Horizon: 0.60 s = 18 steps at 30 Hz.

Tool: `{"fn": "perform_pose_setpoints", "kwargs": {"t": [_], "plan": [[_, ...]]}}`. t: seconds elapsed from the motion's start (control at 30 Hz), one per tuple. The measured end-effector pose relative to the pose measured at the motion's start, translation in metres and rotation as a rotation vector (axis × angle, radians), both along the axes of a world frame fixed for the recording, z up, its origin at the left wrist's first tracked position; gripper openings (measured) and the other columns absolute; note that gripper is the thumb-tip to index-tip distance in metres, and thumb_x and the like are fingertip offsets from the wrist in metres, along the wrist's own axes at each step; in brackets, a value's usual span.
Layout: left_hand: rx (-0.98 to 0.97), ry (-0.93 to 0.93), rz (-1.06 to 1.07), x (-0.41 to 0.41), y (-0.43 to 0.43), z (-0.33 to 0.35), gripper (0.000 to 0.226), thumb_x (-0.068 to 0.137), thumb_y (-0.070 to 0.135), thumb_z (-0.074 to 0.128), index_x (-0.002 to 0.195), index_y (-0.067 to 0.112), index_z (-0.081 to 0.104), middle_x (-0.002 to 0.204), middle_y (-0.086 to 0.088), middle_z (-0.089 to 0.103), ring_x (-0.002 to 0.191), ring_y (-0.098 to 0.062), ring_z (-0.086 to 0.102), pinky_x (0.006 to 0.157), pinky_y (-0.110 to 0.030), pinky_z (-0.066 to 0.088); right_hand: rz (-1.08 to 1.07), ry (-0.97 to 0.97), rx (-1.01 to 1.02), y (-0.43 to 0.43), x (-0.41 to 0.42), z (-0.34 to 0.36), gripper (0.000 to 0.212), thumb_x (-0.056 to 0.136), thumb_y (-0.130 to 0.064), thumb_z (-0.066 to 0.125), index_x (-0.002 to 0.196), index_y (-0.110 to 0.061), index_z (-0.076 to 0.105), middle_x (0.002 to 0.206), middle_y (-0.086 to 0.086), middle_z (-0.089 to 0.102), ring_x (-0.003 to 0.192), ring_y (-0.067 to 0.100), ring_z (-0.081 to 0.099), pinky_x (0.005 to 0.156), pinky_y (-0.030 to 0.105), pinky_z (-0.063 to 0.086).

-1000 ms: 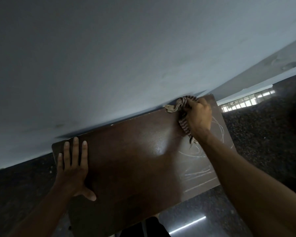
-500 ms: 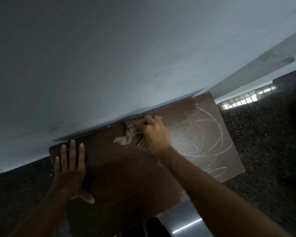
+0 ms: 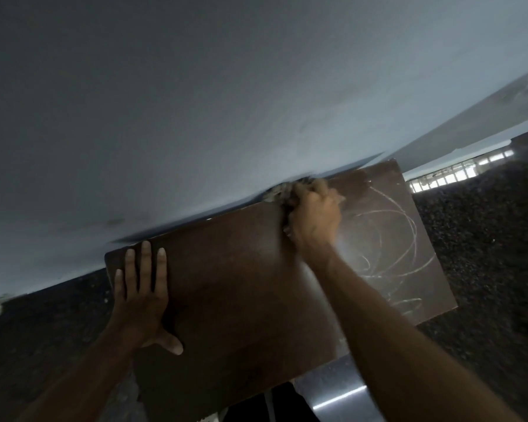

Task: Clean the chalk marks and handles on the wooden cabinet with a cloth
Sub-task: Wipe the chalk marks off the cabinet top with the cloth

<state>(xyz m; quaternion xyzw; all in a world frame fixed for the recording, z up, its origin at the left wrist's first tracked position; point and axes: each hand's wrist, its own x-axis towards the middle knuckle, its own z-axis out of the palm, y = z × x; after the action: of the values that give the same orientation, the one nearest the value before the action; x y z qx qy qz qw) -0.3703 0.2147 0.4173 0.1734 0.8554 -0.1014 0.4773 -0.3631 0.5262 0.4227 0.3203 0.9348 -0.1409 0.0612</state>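
A dark brown wooden cabinet top (image 3: 232,284) fills the middle of the view, set against a pale wall. White chalk scribbles (image 3: 390,239) loop over its right part. My right hand (image 3: 314,217) is closed around a bunched cloth (image 3: 279,193) and presses it on the top's far edge, just left of the scribbles; most of the cloth is hidden under the fingers and blurred. My left hand (image 3: 141,293) lies flat with fingers spread on the top's near-left corner. No handles are in sight.
A pale grey-blue wall (image 3: 226,102) rises right behind the cabinet. Dark speckled floor (image 3: 485,269) surrounds it on both sides, with a bright window reflection (image 3: 457,175) at the right. A shiny floor patch (image 3: 336,394) lies below the near edge.
My right hand swept the cloth left from the far right corner, then back right and up to the far edge. The left hand stayed flat in place.
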Motion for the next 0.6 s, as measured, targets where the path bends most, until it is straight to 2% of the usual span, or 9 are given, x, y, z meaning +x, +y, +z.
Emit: {"fn": "perform_pose_setpoints", "kwargs": {"t": [0.17, 0.27, 0.4, 0.5, 0.6], "plan": [[-0.017, 0.005, 0.001, 0.001, 0.001, -0.001, 0.190, 0.012, 0.088, 0.073, 0.141, 0.002, -0.038, 0.143, -0.019, -0.055, 0.131, -0.041, -0.052, 0.117, -0.061, -0.011, 0.332, 0.025, -0.154, -0.111, -0.006, 0.003, 0.042, 0.077, -0.016, 0.073, 0.118, -0.019, 0.065, 0.129, 0.007, 0.048, 0.111, 0.031, 0.047, 0.080, 0.040, 0.050], [-0.015, 0.017, 0.005, 0.001, 0.000, -0.004, 0.192, 0.009, 0.088, 0.071, 0.142, 0.001, -0.036, 0.144, -0.018, -0.055, 0.132, -0.040, -0.051, 0.117, -0.061, -0.011, 0.399, -0.002, -0.232, -0.119, -0.011, 0.001, 0.038, 0.079, -0.015, 0.071, 0.116, -0.014, 0.067, 0.129, 0.008, 0.044, 0.113, 0.032, 0.044, 0.075, 0.043, 0.054], [0.012, 0.009, 0.008, 0.001, -0.002, -0.004, 0.194, 0.002, 0.089, 0.069, 0.147, 0.000, -0.025, 0.151, -0.017, -0.046, 0.138, -0.040, -0.045, 0.117, -0.061, -0.012, 0.527, 0.032, -0.168, -0.072, 0.006, -0.007, 0.036, 0.090, -0.020, 0.063, 0.125, -0.022, 0.062, 0.129, 0.005, 0.045, 0.113, 0.031, 0.047, 0.073, 0.044, 0.057], [0.012, -0.013, 0.024, 0.001, -0.001, -0.002, 0.194, 0.002, 0.089, 0.069, 0.146, -0.001, -0.024, 0.151, -0.017, -0.046, 0.137, -0.041, -0.045, 0.117, -0.061, -0.012, 0.425, 0.090, -0.094, -0.007, 0.021, -0.012, 0.034, 0.095, -0.022, 0.056, 0.128, -0.027, 0.061, 0.124, 0.005, 0.052, 0.111, 0.031, 0.049, 0.072, 0.040, 0.054], [-0.025, -0.018, 0.021, -0.001, 0.003, 0.001, 0.193, 0.006, 0.091, 0.067, 0.142, -0.002, -0.033, 0.144, -0.018, -0.054, 0.131, -0.041, -0.051, 0.117, -0.060, -0.012, 0.302, 0.094, 0.038, 0.071, 0.031, -0.009, 0.032, 0.094, -0.021, 0.061, 0.125, -0.027, 0.065, 0.118, 0.006, 0.057, 0.104, 0.031, 0.053, 0.075, 0.039, 0.053]]}}
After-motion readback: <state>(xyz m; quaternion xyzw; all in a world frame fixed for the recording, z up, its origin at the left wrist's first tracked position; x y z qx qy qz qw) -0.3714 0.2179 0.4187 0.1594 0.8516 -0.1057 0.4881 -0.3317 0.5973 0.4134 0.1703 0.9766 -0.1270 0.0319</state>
